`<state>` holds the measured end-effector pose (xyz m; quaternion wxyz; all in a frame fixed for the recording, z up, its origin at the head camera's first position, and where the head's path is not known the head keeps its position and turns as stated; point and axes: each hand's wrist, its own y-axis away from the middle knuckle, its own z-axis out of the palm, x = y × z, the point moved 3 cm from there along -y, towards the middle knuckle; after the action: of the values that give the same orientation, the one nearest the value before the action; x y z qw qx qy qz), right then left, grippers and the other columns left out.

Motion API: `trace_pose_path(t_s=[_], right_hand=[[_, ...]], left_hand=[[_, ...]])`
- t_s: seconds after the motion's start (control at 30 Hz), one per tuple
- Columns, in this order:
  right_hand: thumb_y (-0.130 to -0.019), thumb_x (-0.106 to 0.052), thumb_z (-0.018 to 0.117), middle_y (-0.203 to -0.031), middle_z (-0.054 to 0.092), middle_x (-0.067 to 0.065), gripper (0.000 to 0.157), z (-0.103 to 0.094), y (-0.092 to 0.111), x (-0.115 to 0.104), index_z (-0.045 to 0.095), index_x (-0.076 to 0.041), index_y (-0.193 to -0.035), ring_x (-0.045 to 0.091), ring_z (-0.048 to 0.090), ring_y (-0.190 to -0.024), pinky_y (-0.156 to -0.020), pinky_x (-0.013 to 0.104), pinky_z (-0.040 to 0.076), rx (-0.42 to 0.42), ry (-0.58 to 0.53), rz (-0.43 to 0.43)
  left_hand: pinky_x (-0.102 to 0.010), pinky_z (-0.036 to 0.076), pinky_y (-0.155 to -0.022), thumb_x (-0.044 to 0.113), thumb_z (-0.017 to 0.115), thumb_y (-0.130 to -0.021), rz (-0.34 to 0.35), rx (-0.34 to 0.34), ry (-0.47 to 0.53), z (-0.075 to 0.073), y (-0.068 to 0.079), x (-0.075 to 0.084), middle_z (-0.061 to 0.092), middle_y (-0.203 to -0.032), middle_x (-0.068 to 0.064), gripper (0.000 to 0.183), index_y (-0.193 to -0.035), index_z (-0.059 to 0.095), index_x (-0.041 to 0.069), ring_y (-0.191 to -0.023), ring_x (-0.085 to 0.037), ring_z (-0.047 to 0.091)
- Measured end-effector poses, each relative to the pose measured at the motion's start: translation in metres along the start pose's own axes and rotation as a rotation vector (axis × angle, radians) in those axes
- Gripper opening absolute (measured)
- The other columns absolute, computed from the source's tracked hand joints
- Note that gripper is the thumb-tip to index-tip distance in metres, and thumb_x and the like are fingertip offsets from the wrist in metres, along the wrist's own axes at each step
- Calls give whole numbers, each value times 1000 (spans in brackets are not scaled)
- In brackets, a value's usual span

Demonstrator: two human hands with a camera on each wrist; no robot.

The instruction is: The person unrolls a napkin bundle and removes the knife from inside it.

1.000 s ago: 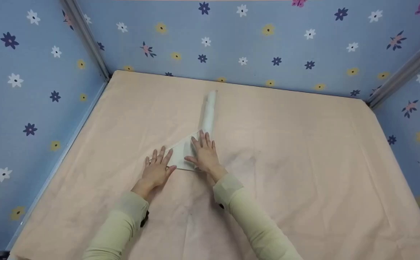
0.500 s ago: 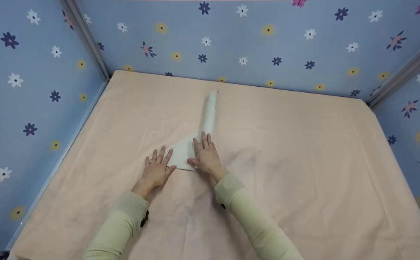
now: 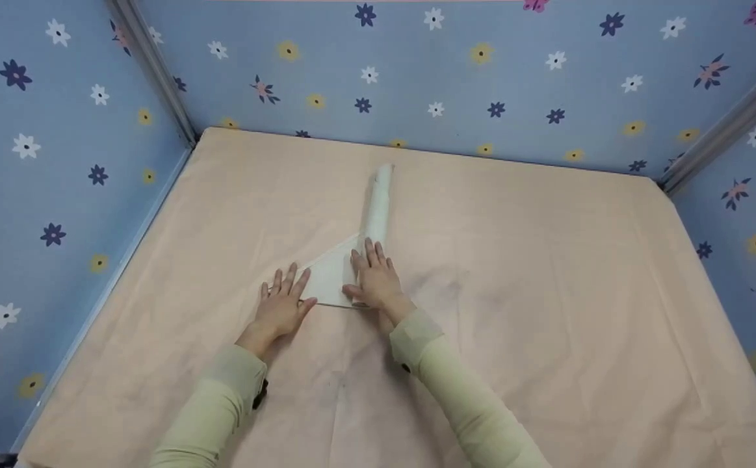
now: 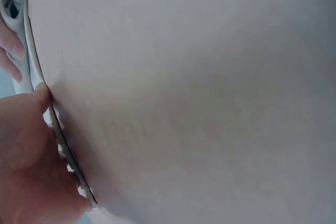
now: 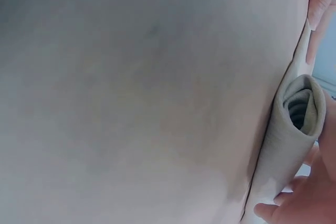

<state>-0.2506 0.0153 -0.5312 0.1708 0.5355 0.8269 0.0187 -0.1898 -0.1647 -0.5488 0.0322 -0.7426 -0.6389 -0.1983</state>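
A pale, whitish cloth [image 3: 329, 281] lies partly rolled on the covered table. Its rolled part [image 3: 379, 201] runs away from me, and a flat, pointed flap reaches left. My left hand [image 3: 279, 310] rests on the flap's left tip, fingers spread and palm down. On the near part of the roll lies my right hand [image 3: 378, 281], its fingers fairly straight and its thumb towards the flap. The right wrist view shows the open end of the roll [image 5: 302, 108], with coiled layers inside, beside my right hand [image 5: 310, 192]. My right palm hides part of the roll.
A peach-coloured cover [image 3: 534, 273] with faint creases spreads over the table. Blue flowered panels [image 3: 430, 71] stand behind and on both sides, with grey metal posts [image 3: 156, 71] at the back corners.
My right hand has shifted slightly right and towards me, and the roll has moved a little right with it. A bit more flat cloth shows between the hands. My left hand stays put.
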Motion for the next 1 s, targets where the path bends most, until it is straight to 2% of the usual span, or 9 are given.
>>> trace_pose_path(t_s=[0.07, 0.1, 0.2, 0.3, 0.33, 0.43, 0.73, 1.0], right_hand=[[-87, -51, 51, -150, -3, 13, 77, -1, 0, 1, 19, -12, -145, 28, -4, -136, -107, 45, 13, -6, -4, -1], [-87, -51, 51, -150, -3, 13, 76, -1, 1, 2, 20, -13, -145, 28, -3, -136, -107, 45, 13, -8, -9, -1], [-87, -50, 51, -150, -3, 13, 75, -3, 2, 5, 20, -13, -145, 28, -2, -136, -107, 45, 13, -10, -23, -2], [-87, -50, 51, -150, -3, 12, 75, -4, 3, 6, 21, -13, -144, 28, -1, -136, -107, 45, 12, -11, -37, -7], [-87, -50, 51, -150, -2, 13, 75, -4, 4, 6, 21, -13, -144, 28, -1, -136, -107, 45, 12, -10, -42, -9], [-87, -50, 52, -150, -2, 13, 74, -5, 5, 8, 22, -13, -144, 28, 0, -136, -107, 45, 12, -9, -47, -10], [-87, -49, 52, -150, 0, 13, 72, -9, 8, 15, 24, -15, -144, 28, 2, -136, -106, 46, 14, -20, -70, -18], [-87, -48, 54, -150, 3, 13, 71, -11, 12, 22, 25, -16, -144, 28, 8, -136, -106, 45, 15, 4, -102, -24]], left_hand=[[-59, -3, -101, 43, 31, -96, 6, 4, 27, 0, 1, -1, 0, -149, -18, 63, -145, 12, 8, -133, -41, -4], [-59, -6, -101, 48, 26, -96, 28, 30, 18, 8, -4, -8, -4, -149, -16, 65, -146, 8, 12, -133, -40, -7], [-58, -8, -101, 52, 22, -94, 33, 31, 28, 8, -3, -8, -7, -150, -14, 67, -146, 6, 14, -133, -39, -10], [-58, -7, -101, 49, 24, -96, 28, 19, 14, 7, -2, -7, -6, -149, -15, 65, -146, 7, 12, -133, -39, -9], [-59, -5, -101, 44, 29, -97, 10, -9, 28, -2, 3, 0, -3, -149, -17, 63, -145, 10, 9, -133, -40, -6], [-60, -2, -101, 39, 33, -97, 17, -20, 18, -1, 2, 0, -2, -149, -19, 61, -145, 11, 7, -132, -42, -4], [-60, 0, -101, 41, 32, -97, 1, -22, -4, 0, 0, 0, -2, -149, -18, 62, -145, 11, 8, -132, -42, -3], [-60, -1, -101, 41, 32, -97, -12, -17, 2, 0, 0, 1, -1, -149, -19, 62, -145, 12, 8, -132, -42, -4]])
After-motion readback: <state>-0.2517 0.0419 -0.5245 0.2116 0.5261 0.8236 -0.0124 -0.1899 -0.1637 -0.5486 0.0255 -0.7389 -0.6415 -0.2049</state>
